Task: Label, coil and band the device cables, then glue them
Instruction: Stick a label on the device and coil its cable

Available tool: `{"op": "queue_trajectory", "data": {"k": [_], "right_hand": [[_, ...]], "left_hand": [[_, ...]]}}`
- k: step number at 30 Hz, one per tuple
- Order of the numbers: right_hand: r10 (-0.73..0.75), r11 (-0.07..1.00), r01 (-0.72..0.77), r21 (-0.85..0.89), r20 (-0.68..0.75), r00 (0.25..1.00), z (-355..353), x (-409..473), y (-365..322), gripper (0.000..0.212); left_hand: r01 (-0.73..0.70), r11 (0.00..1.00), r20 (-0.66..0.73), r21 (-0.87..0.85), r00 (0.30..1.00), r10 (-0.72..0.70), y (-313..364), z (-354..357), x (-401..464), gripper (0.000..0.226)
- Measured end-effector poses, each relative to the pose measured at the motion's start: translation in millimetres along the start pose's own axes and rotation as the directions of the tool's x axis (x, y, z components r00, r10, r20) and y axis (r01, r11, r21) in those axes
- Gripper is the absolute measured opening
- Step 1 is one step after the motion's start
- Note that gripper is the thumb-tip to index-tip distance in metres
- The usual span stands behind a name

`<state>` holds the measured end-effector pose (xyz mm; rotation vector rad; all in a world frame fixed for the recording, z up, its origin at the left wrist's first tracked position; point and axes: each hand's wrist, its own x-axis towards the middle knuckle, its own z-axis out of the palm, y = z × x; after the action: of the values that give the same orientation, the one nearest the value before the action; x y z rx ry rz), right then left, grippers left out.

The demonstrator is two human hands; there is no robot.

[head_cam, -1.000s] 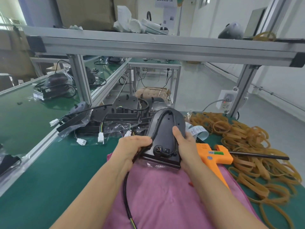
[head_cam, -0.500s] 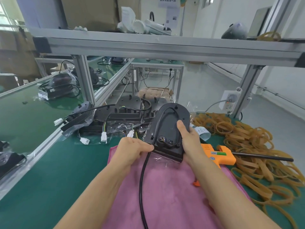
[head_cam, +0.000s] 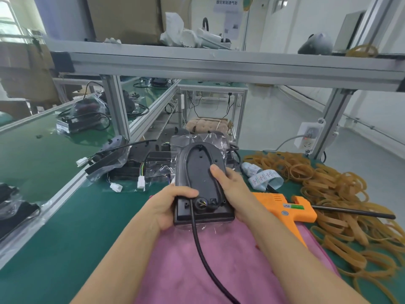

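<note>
**Head view: both hands gripping the device, cable now hanging straight down**

Head view is showing my hands holding the black device flatter and squarer to me than a second ago, when it was tipped up and leaning to the right. The cable, which was looping out to the left below my left wrist, is now dropping almost straight from the device's near end and running down across the pink cloth between my forearms.

My left hand is gripping the device's near-left corner, thumb curling over the top edge just beside where the cable is leaving the housing. My right hand is clamping the right side, thumb lying across the underside and pressing on the cable where it is sitting in its groove; the fingers are wrapping underneath, out of sight. Both forearms are reaching forward from the bottom corners, converging on the device.

I am holding the device between the two hands, just above the far edge of the cloth, underside facing up, with its clear plastic wrap trailing below. The cable is tracing a loop round the rim of the underside.

To my right, the orange glue gun is lying on the green table, touching the cloth's edge. Beyond it, a pile of rubber bands is spreading out, and a strip of labels is lying near my right hand.
</note>
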<state>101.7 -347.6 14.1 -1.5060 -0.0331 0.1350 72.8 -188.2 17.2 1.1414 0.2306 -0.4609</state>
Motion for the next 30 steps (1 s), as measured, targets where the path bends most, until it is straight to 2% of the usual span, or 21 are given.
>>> {"op": "queue_trajectory", "data": {"k": [2, 3, 5, 6, 7, 9, 10, 11, 12, 14, 15, 16, 18, 20, 22, 23, 25, 26, 27, 28, 30], "right_hand": [[-0.013, 0.967, 0.009, -0.255, -0.012, 1.000, 5.9, 1.0, -9.2, 0.052], [-0.050, 0.900, 0.028, -0.436, -0.038, 0.998, 7.7, -1.7, -14.6, 0.060], [-0.198, 0.712, 0.097, -0.696, -0.067, 0.978, 2.6, -16.8, -22.3, 0.049], [-0.197, 0.631, 0.129, -0.765, 0.003, 0.980, -1.9, -31.9, -25.1, 0.039], [-0.103, 0.543, 0.147, -0.827, 0.108, 0.989, -3.6, -51.5, -26.3, 0.043], [0.261, 0.329, 0.150, -0.932, 0.242, 0.934, -0.9, -91.6, -19.6, 0.051], [0.365, 0.222, 0.192, -0.956, 0.264, 0.893, -0.2, -106.5, -14.6, 0.043], [0.368, 0.110, 0.244, -0.963, 0.268, 0.890, -1.1, -114.8, -10.5, 0.027], [0.283, 0.015, 0.242, -0.970, 0.236, 0.930, -2.9, -116.9, -10.2, 0.014], [-0.009, -0.171, 0.127, -0.977, 0.131, 0.991, -10.2, -110.4, -20.4, 0.024], [-0.134, -0.205, 0.071, -0.976, 0.100, 0.986, -16.5, -104.9, -24.0, 0.025], [-0.219, -0.171, 0.054, -0.984, 0.091, 0.972, -20.9, -99.4, -26.1, 0.025], [-0.169, -0.068, 0.135, -0.989, 0.144, 0.975, -26.4, -90.2, -20.0, 0.031], [0.086, 0.149, 0.294, -0.944, 0.308, 0.947, -32.7, -83.0, -6.5, 0.039], [0.281, 0.422, 0.194, -0.886, 0.331, 0.901, -41.4, -79.1, 1.4, 0.039], [0.250, 0.461, 0.138, -0.877, 0.277, 0.928, -47.1, -74.2, 3.7, 0.036], [-0.016, 0.423, 0.085, -0.902, 0.086, 0.996, -56.5, -60.9, 6.1, 0.025], [-0.163, 0.459, 0.066, -0.886, -0.011, 0.987, -58.3, -56.3, 7.3, 0.020], [-0.249, 0.556, 0.091, -0.826, -0.061, 0.967, -55.6, -53.3, 6.4, 0.015], [-0.297, 0.653, 0.145, -0.743, -0.075, 0.952, -49.9, -50.1, 4.4, 0.015], [-0.366, 0.730, 0.233, -0.643, -0.080, 0.927, -37.4, -44.6, 2.0, 0.026]], "left_hand": [[0.007, 0.998, -0.042, -0.064, 0.999, -0.010, -3.9, -1.0, 2.2, 0.009], [0.008, 0.994, -0.068, -0.106, 0.998, -0.015, -5.9, -2.7, 4.0, 0.008], [-0.019, 0.985, -0.110, -0.173, 0.994, 0.000, -8.5, -9.0, 7.6, 0.016], [-0.036, 0.981, -0.130, -0.190, 0.991, 0.012, -9.0, -12.4, 8.9, 0.024], [-0.057, 0.979, -0.150, -0.198, 0.988, 0.027, -9.1, -15.1, 10.0, 0.032], [-0.088, 0.976, -0.181, -0.200, 0.982, 0.051, -10.5, -19.0, 11.1, 0.045], [-0.093, 0.976, -0.183, -0.199, 0.981, 0.056, -11.1, -20.5, 11.0, 0.045], [-0.094, 0.976, -0.170, -0.198, 0.984, 0.060, -11.3, -22.0, 10.2, 0.041], [-0.093, 0.976, -0.152, -0.197, 0.986, 0.063, -11.0, -24.0, 9.5, 0.035], [-0.090, 0.976, -0.119, -0.198, 0.991, 0.067, -9.6, -29.7, 8.1, 0.026], [-0.083, 0.978, -0.105, -0.191, 0.992, 0.064, -9.8, -32.2, 7.1, 0.024], [-0.074, 0.981, -0.088, -0.181, 0.994, 0.058, -10.9, -33.5, 5.5, 0.020], [-0.045, 0.989, -0.053, -0.144, 0.998, 0.038, -15.6, -31.4, -0.8, 0.007], [-0.007, 0.994, -0.015, -0.107, 1.000, 0.006, -25.6, -26.5, -7.5, 0.009], [-0.019, 0.997, -0.021, -0.069, 1.000, 0.018, -38.6, -27.5, -9.3, 0.038], [-0.040, 0.997, -0.024, -0.061, 0.999, 0.039, -43.7, -27.8, -9.7, 0.048], [-0.057, 0.997, -0.003, -0.052, 0.998, 0.057, -50.4, -25.0, -11.7, 0.058], [-0.057, 0.997, 0.014, -0.045, 0.998, 0.057, -52.4, -22.6, -12.2, 0.058], [-0.058, 0.998, 0.034, -0.041, 0.998, 0.059, -54.3, -19.5, -12.9, 0.057], [-0.067, 0.997, 0.064, -0.037, 0.996, 0.069, -55.6, -16.2, -13.6, 0.058], [-0.102, 0.995, 0.123, -0.017, 0.987, 0.104, -57.8, -10.5, -13.9, 0.065]]}}
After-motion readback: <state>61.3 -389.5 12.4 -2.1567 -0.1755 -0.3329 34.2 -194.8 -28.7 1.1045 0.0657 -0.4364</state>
